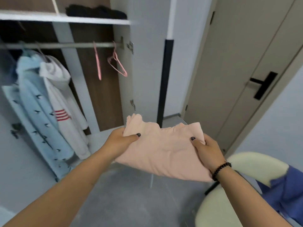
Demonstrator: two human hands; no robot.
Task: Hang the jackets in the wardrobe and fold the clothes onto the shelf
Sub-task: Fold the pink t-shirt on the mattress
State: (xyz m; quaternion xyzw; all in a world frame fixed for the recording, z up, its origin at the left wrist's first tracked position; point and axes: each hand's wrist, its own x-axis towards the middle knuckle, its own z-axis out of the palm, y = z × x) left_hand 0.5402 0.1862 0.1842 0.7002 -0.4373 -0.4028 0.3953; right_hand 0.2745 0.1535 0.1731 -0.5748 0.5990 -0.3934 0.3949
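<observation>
A folded pale pink garment (164, 153) is held flat in front of me, above the floor. My left hand (119, 143) grips its left edge with the thumb on top. Its right edge is in my right hand (208, 153), which wears a black bead bracelet. The open wardrobe is at the left: a white shelf (65, 18) carries a folded black garment (96, 11). Below it, on the rail (65, 45), hang a light blue patterned jacket (36, 104) and a white hooded jacket (60, 99), plus two bare pink hangers (118, 64).
A cream chair (229, 199) stands at the lower right with a blue garment (285, 192) lying on it. A closed beige door (237, 71) with a black handle is to the right. The wardrobe door (144, 63) stands open beside the hangers. Grey floor lies below.
</observation>
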